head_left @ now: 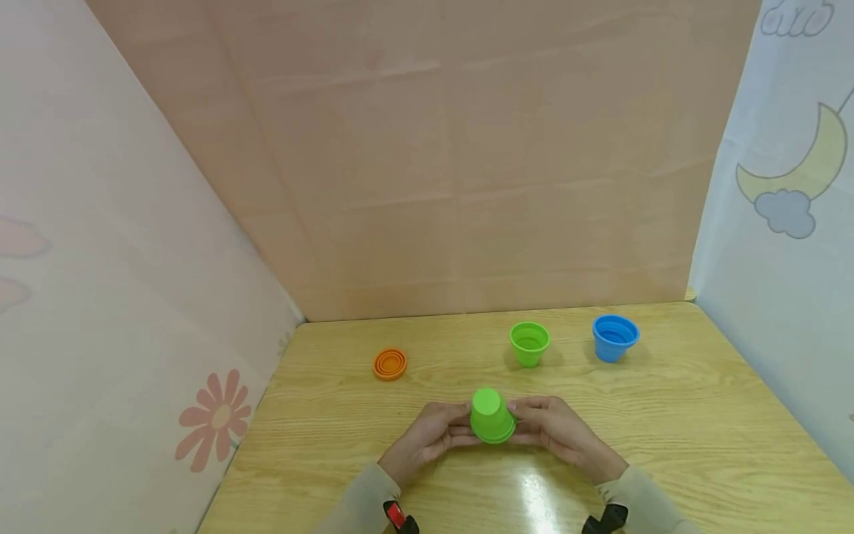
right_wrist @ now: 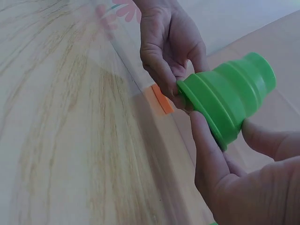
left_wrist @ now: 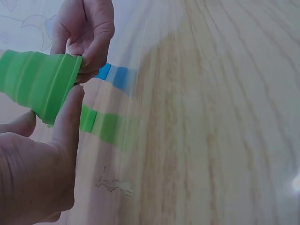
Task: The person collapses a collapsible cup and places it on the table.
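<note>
Both hands hold a green ribbed collapsible cup [head_left: 492,417] just above the wooden table [head_left: 667,430], near its front middle. The cup's closed base points up and away from me and its wide rim is toward me. My left hand [head_left: 445,432] pinches the rim from the left and my right hand [head_left: 542,427] pinches it from the right. In the left wrist view the left hand [left_wrist: 63,140] has its thumb on the cup [left_wrist: 37,86], with the right hand [left_wrist: 86,33] opposite. In the right wrist view the right hand [right_wrist: 211,159] grips the cup [right_wrist: 229,98], facing the left hand [right_wrist: 166,47].
A flattened orange cup [head_left: 390,364] lies at the back left. A second green cup [head_left: 530,343] and a blue cup [head_left: 614,337] stand upright at the back right. Pink panels wall in the left and back, and a light printed panel stands on the right.
</note>
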Action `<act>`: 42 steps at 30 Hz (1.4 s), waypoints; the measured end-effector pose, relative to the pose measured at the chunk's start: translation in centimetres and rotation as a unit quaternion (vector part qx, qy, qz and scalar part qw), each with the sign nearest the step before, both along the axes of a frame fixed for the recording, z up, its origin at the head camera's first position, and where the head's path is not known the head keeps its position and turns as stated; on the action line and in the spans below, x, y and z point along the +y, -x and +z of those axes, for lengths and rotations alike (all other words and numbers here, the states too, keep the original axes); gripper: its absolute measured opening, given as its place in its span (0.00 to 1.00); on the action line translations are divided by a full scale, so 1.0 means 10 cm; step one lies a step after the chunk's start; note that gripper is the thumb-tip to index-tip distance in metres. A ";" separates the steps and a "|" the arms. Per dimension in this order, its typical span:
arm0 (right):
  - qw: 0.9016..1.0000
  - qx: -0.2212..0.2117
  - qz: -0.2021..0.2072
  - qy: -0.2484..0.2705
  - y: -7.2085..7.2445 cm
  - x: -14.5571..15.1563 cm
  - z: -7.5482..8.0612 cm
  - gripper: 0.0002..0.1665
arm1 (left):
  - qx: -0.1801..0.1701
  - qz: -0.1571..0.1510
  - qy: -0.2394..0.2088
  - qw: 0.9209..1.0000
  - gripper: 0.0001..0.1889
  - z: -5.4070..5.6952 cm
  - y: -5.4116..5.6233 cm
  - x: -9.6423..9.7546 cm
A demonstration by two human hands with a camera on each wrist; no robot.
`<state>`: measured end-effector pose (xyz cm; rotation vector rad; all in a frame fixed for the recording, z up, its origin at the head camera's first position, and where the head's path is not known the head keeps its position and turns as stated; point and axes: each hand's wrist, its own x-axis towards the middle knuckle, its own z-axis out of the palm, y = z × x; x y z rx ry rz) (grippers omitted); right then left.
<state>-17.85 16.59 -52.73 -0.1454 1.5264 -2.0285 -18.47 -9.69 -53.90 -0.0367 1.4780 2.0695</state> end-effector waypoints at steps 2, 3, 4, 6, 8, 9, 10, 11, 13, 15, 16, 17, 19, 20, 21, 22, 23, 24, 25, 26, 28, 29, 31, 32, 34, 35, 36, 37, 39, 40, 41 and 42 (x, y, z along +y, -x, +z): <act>1.000 0.000 -0.002 -0.001 0.00 0.00 0.00 0.25 | -0.001 0.002 0.004 1.000 0.20 -0.01 0.00 0.00; 1.000 -0.002 -0.002 0.000 0.00 0.00 -0.01 0.23 | -0.001 0.003 0.006 1.000 0.20 -0.02 0.00 0.00; 1.000 -0.004 -0.001 0.000 0.00 0.00 -0.01 0.21 | -0.001 0.003 0.007 1.000 0.20 -0.02 0.01 0.00; 1.000 -0.007 0.001 0.002 0.00 0.01 -0.02 0.18 | -0.001 0.003 0.009 1.000 0.20 -0.03 0.01 0.01; 1.000 -0.012 0.001 0.006 -0.01 0.01 -0.02 0.16 | -0.001 0.003 0.010 1.000 0.21 -0.04 0.01 0.01; 1.000 -0.014 0.001 0.006 -0.01 0.01 -0.03 0.15 | -0.001 0.003 0.010 1.000 0.21 -0.04 0.00 0.01; 1.000 -0.015 0.000 0.005 -0.01 0.01 -0.02 0.15 | 0.000 0.002 0.009 1.000 0.21 -0.04 0.00 0.01; 1.000 -0.016 -0.001 0.004 0.00 0.01 -0.02 0.15 | 0.000 0.001 0.008 1.000 0.21 -0.04 0.00 0.01; 1.000 -0.019 -0.004 0.000 0.00 0.00 -0.02 0.15 | 0.000 -0.001 0.006 1.000 0.21 -0.04 0.00 0.01; 1.000 -0.021 -0.006 -0.005 0.00 0.00 -0.02 0.16 | -0.001 -0.002 0.003 1.000 0.21 -0.03 0.00 0.01; 1.000 -0.022 -0.007 -0.006 -0.01 0.00 -0.03 0.17 | -0.001 -0.003 0.003 1.000 0.21 -0.03 0.00 0.01; 1.000 -0.022 -0.007 -0.006 -0.01 -0.01 -0.03 0.18 | -0.002 -0.003 0.003 1.000 0.21 -0.03 0.00 0.01; 1.000 -0.021 -0.006 -0.006 -0.02 -0.01 -0.03 0.20 | -0.004 -0.003 0.005 1.000 0.21 -0.02 0.00 0.02; 1.000 -0.020 -0.006 -0.006 -0.03 -0.01 -0.02 0.21 | -0.005 -0.002 0.007 1.000 0.21 -0.02 -0.01 0.02; 1.000 -0.018 -0.006 -0.007 -0.03 -0.01 -0.02 0.21 | -0.005 -0.002 0.010 1.000 0.21 -0.02 -0.01 0.02; 1.000 -0.013 -0.007 -0.011 -0.04 -0.02 -0.01 0.22 | -0.006 -0.002 0.012 1.000 0.22 -0.01 -0.01 0.03; 1.000 -0.008 -0.009 -0.017 -0.05 -0.03 -0.01 0.23 | -0.006 -0.002 0.014 1.000 0.22 -0.01 -0.01 0.03; 1.000 0.001 -0.011 -0.025 -0.05 -0.03 0.00 0.24 | -0.006 -0.002 0.018 1.000 0.22 -0.01 -0.02 0.03; 0.999 0.007 -0.015 -0.034 -0.05 -0.04 0.00 0.24 | -0.005 -0.004 0.020 1.000 0.22 -0.01 -0.02 0.04; 0.999 0.015 -0.019 -0.044 -0.06 -0.05 0.01 0.25 | -0.005 -0.006 0.023 1.000 0.22 -0.01 -0.02 0.05; 0.997 0.030 -0.029 -0.068 -0.06 -0.06 0.01 0.25 | -0.005 -0.010 0.030 0.999 0.23 -0.01 -0.01 0.06; 0.996 0.037 -0.034 -0.078 -0.07 -0.06 0.02 0.25 | -0.005 -0.012 0.034 0.999 0.23 -0.01 -0.01 0.07; 0.993 0.050 -0.040 -0.097 -0.07 -0.06 0.02 0.25 | -0.005 -0.020 0.041 0.999 0.24 -0.02 -0.01 0.08; 0.992 0.057 -0.041 -0.105 -0.07 -0.06 0.02 0.25 | -0.006 -0.025 0.045 0.999 0.25 -0.02 -0.01 0.09; 0.990 0.067 -0.044 -0.117 -0.08 -0.06 0.02 0.25 | -0.009 -0.037 0.049 0.998 0.26 -0.02 0.00 0.09; 0.989 0.071 -0.045 -0.121 -0.08 -0.06 0.02 0.25 | -0.008 -0.043 0.050 0.998 0.26 -0.02 0.00 0.10; 0.989 0.076 -0.044 -0.123 -0.08 -0.05 0.02 0.25 | -0.009 -0.049 0.051 0.997 0.27 -0.02 0.00 0.10; 0.988 0.078 -0.044 -0.125 -0.09 -0.05 0.03 0.25 | -0.007 -0.054 0.051 0.997 0.27 -0.02 0.00 0.10; 0.987 0.083 -0.044 -0.129 -0.09 -0.04 0.03 0.25 | -0.009 -0.060 0.050 0.997 0.27 -0.02 0.00 0.11; 0.987 0.085 -0.043 -0.131 -0.09 -0.03 0.03 0.25 | -0.010 -0.061 0.050 0.997 0.27 -0.01 0.00 0.11; 0.986 0.087 -0.043 -0.133 -0.09 -0.03 0.03 0.25 | -0.005 -0.063 0.050 0.997 0.27 -0.01 0.00 0.11; 0.986 0.089 -0.042 -0.135 -0.09 -0.02 0.03 0.25 | -0.005 -0.064 0.050 0.997 0.27 -0.01 0.00 0.11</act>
